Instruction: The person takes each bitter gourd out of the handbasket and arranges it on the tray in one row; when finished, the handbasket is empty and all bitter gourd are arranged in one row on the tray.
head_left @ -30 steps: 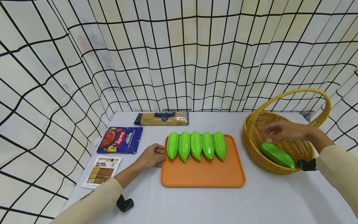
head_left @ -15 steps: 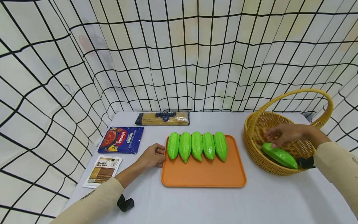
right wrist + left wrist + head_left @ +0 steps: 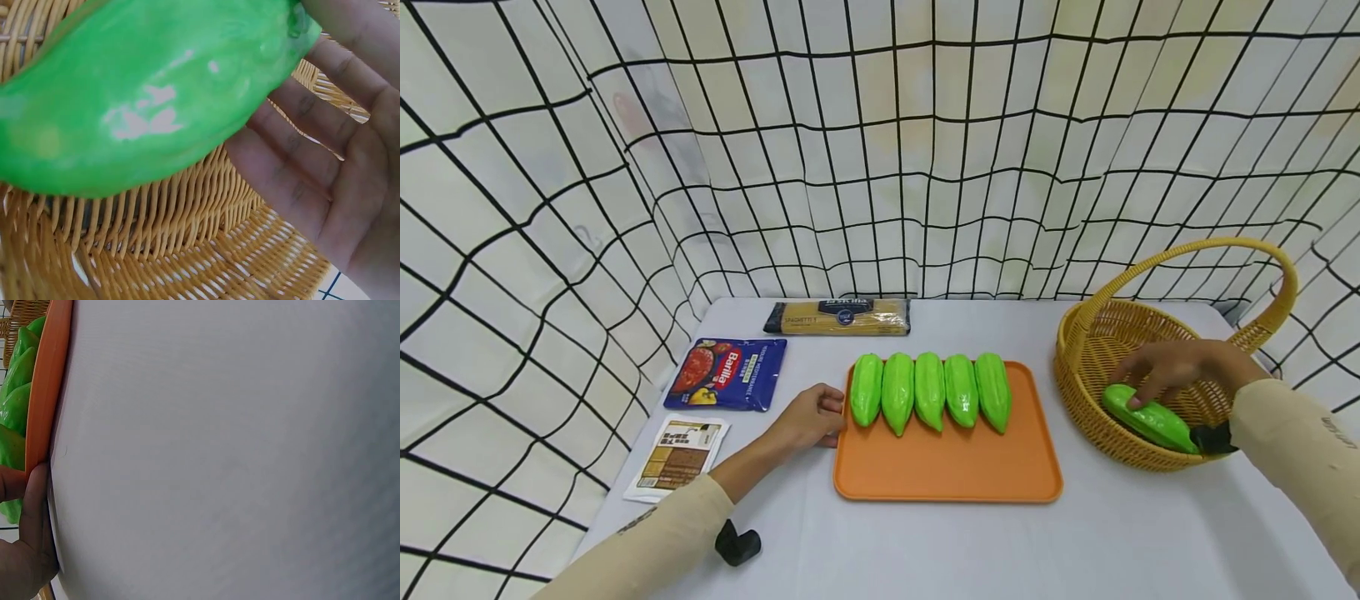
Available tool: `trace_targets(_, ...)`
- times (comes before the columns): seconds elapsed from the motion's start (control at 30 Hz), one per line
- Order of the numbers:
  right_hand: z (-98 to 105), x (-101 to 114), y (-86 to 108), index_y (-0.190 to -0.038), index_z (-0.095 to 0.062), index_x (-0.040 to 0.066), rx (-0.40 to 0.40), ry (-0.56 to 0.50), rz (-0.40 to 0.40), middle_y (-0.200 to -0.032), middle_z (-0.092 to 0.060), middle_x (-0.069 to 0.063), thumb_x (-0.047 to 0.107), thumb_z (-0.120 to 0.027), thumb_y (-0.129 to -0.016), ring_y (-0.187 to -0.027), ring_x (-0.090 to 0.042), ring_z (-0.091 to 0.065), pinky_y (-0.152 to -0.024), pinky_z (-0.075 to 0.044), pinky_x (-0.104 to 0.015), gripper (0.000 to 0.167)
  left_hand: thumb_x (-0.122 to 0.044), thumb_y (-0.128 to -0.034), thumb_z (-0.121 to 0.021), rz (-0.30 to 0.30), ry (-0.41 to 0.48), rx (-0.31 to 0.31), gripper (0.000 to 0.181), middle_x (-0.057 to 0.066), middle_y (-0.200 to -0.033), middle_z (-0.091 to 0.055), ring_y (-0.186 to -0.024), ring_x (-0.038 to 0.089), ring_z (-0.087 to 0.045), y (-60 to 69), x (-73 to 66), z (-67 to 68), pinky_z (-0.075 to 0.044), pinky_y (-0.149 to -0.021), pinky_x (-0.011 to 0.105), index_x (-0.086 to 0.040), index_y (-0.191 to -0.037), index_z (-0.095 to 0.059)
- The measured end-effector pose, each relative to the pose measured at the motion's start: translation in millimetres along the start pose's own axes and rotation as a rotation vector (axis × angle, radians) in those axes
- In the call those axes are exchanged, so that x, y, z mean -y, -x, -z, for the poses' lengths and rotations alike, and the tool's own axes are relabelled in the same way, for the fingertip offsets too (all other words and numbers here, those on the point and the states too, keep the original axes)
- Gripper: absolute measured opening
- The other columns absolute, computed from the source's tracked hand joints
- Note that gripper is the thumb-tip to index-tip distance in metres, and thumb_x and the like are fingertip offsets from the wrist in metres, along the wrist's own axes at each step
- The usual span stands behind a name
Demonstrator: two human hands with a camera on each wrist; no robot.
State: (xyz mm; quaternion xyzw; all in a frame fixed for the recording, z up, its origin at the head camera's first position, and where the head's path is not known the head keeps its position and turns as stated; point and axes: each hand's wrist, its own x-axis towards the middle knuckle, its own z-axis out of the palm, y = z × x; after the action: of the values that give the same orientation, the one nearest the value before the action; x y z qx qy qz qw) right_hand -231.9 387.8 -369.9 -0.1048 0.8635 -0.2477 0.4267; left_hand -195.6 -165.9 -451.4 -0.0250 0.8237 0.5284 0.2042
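In the head view, my right hand [image 3: 1172,367] reaches into a wicker basket [image 3: 1075,408] and grips one end of a glossy green gourd-shaped vegetable [image 3: 1161,425]. The right wrist view shows this vegetable [image 3: 144,106] close up, thumb and fingers around its end, the basket's weave below. My left hand [image 3: 807,417] pinches the left rim of an orange tray [image 3: 947,471]. In the left wrist view, the thumb lies over the tray's rim [image 3: 47,394] and a finger lies outside it. Several similar green vegetables [image 3: 929,392] stand side by side along the tray's back half.
A spaghetti pack [image 3: 842,317] lies at the table's back edge. To the left are a blue Barilla pouch [image 3: 726,373] and a white-and-brown packet [image 3: 676,458]. The basket's tall handle [image 3: 1195,243] arches over it. A black-lined white curtain [image 3: 880,150] surrounds the table.
My right hand has lowered from just above the vegetable in the basket and now grips its end. My left hand has stayed on the tray's rim.
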Motion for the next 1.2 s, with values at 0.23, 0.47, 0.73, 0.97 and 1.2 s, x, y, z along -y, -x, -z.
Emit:
trace_targets(0.23,1.6,0.6,-5.2,-0.142,-0.050,0.001,0.013,-0.036,0.011,-0.125,-0.060,-0.015,0.027,-0.071,-0.093,-0.106,-0.022,-0.062,-0.086,-0.060,-0.039,0.060,-0.003,-0.0868,-0.066,0.001,-0.012,0.004,0.047,0.013,-0.116,-0.055,-0.094,0.020,-0.062,-0.5,0.0,-0.1,-0.064,-0.072,0.032,0.000,-0.132,-0.052)
trace_targets(0.47,2.2,-0.2,-6.5,-0.146,-0.041,-0.005,-0.014,-0.066,0.008,-0.137,-0.053,-0.027,0.029,-0.072,-0.093,-0.117,-0.027,-0.061,-0.091,-0.060,-0.043,0.071,-0.002,-0.0867,-0.066,-0.002,-0.008,0.003,0.047,0.014,-0.115,-0.056,-0.093,0.020,-0.062,-0.5,-0.4,-0.2,-0.064,-0.071,0.032,0.000,-0.132,-0.051)
trace_targets(0.73,-1.0,0.3,-4.4,-0.144,-0.042,-0.006,0.025,-0.095,-0.033,-0.129,-0.058,-0.021,0.024,-0.075,-0.090,-0.112,-0.026,-0.062,-0.092,-0.059,-0.045,0.070,-0.002,-0.0871,-0.066,-0.001,-0.008,0.004,0.048,0.015,-0.116,-0.056,-0.093,0.020,-0.062,-1.1,0.0,-0.3,-0.064,-0.071,0.032,0.000,-0.132,-0.051)
trace_targets(0.97,-3.2,2.5,-6.5,-0.147,-0.040,-0.005,0.028,-0.089,-0.047,-0.135,-0.054,-0.027,0.028,-0.076,-0.089,-0.116,-0.028,-0.061,-0.091,-0.060,-0.046,0.075,-0.002,-0.0872,-0.066,-0.006,-0.014,0.000,0.047,0.015,-0.117,-0.057,-0.093,0.020,-0.062,-0.5,0.1,-0.1,-0.064,-0.071,0.032,0.000,-0.132,-0.051)
trace_targets(1.2,-3.0,4.0,-6.5,-0.148,-0.038,-0.006,0.032,-0.084,-0.041,-0.134,-0.054,-0.028,0.027,-0.074,-0.091,-0.113,-0.027,-0.062,-0.090,-0.061,-0.044,0.075,-0.001,-0.0863,-0.065,-0.013,0.001,0.005,0.048,0.015,-0.115,-0.056,-0.092,0.020,-0.061,-0.5,0.8,-0.3,-0.064,-0.071,0.032,0.002,-0.131,-0.051)
